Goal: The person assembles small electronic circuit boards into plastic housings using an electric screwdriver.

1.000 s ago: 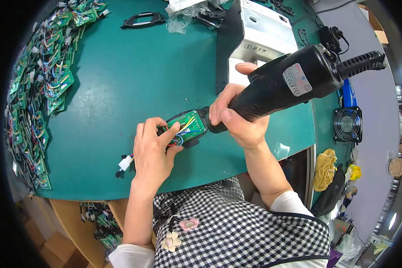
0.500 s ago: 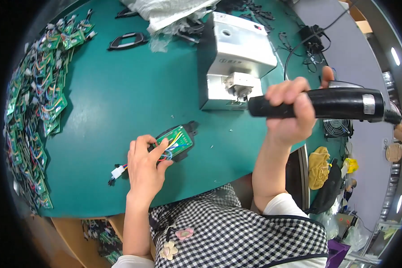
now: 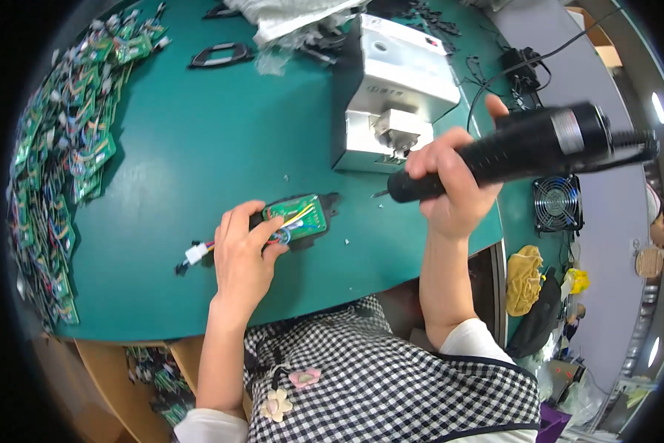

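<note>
My left hand [image 3: 242, 247] is closed on the left side of a green circuit board [image 3: 313, 215], its thumb and forefinger near coloured wires. The board lies in a black plastic housing [image 3: 332, 210] on the green table. A white plug [image 3: 196, 254] on the wires' far end comes out to the left of the hand. Raised over the table at right, my right hand [image 3: 450, 184] is wrapped around a black electric screwdriver [image 3: 527, 146]. Its thin bit points left toward the board, apart from it. Any screw on the bit is too small to see.
A silver box-shaped machine [image 3: 406, 70] stands beyond my right hand. Heaped circuit boards [image 3: 77, 125] with wires line the table's left edge. A black plastic frame [image 3: 219, 55] and white bag [image 3: 291, 16] lie at the back. A small fan [image 3: 557, 203] sits at right.
My right hand has brought the screwdriver left and turned it, so its bit now shows. The board and housing under my left hand have turned slightly and shifted a little.
</note>
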Demonstrator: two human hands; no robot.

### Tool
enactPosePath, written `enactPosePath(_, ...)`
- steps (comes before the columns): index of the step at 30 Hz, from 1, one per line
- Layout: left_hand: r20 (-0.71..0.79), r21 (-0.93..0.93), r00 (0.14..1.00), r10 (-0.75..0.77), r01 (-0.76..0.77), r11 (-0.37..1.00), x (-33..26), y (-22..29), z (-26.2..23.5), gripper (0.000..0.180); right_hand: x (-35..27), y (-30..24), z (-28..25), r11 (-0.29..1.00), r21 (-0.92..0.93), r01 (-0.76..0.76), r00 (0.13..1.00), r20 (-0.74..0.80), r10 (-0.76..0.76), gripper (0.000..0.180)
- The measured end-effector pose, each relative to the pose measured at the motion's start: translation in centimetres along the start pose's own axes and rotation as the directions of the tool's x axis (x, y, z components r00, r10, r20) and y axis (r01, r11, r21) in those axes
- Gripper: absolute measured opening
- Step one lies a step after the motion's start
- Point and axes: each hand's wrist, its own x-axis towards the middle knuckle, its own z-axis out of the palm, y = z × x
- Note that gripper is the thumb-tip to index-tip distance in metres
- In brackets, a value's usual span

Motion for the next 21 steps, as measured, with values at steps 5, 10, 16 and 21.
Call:
enactPosePath(5, 0.013, -0.019, 1.000, -0.014, 0.015, 1.000, -0.1, -0.3, 0.4, 0.039, -4.4, 1.1, 2.8, 0.989, 0.015, -0.144, 0.989, 0.017, 0.144, 0.077)
enactPosePath(10, 0.014, -0.025, 1.000, -0.020, 0.021, 0.999, -0.2, -0.3, 0.3, 0.039, -4.5, 2.1, 3.2, 0.982, -0.030, -0.189, 0.977, 0.093, 0.191, 0.073)
enactPosePath(16, 0.035, -0.023, 0.998, -0.043, 0.044, 0.999, -0.2, -0.1, 0.0, 0.040, -4.2, 2.5, 3.2, 0.971, -0.111, -0.211, 0.939, 0.252, 0.233, 0.045)
enactPosePath(21, 0.031, -0.029, 0.999, -0.032, 0.033, 0.999, -0.1, -0.3, 0.2, 0.040, -3.9, 2.3, 2.1, 0.951, 0.141, -0.274, 0.947, 0.209, 0.242, 0.074)
